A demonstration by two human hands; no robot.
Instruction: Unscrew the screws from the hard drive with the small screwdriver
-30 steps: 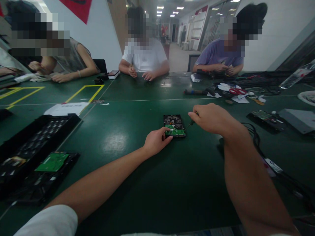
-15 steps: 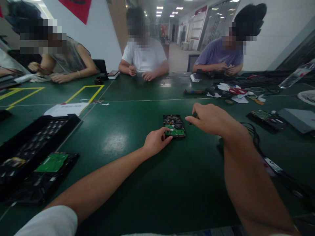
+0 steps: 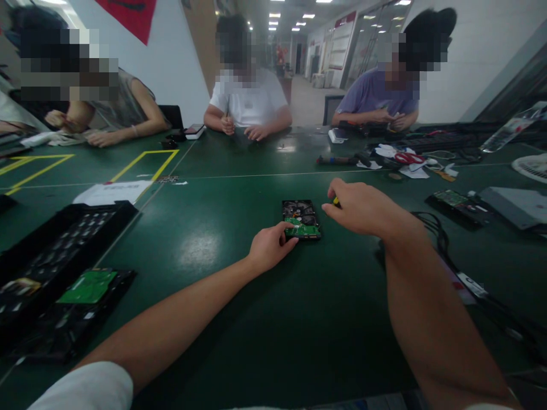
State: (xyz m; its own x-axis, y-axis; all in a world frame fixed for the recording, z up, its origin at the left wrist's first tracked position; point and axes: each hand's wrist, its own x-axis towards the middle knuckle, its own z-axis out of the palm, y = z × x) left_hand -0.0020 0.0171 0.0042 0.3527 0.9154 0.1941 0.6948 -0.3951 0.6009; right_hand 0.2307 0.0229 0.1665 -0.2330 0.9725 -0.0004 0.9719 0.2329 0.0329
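Note:
A hard drive (image 3: 298,209) lies flat on the green table, with a green circuit board (image 3: 306,230) across its near end. My left hand (image 3: 270,246) is closed on the drive's near left corner, its fingers on the board and thumb along the near edge. Just right of the drive, my right hand (image 3: 356,206) is raised and wrapped round a screwdriver (image 3: 336,201). Only a yellow bit of its handle shows between the fingers; its tip cannot be made out.
A black tray (image 3: 64,245) and another drive with a green board (image 3: 88,286) lie at the left. Cables (image 3: 444,245), a further drive (image 3: 457,206) and a grey metal box (image 3: 513,208) are at the right. Several people sit across the table (image 3: 239,319).
My right hand has turned slightly, so the yellow handle part now shows and the thin shaft near the drive no longer does. My left hand stays on the drive. The view shifted a little.

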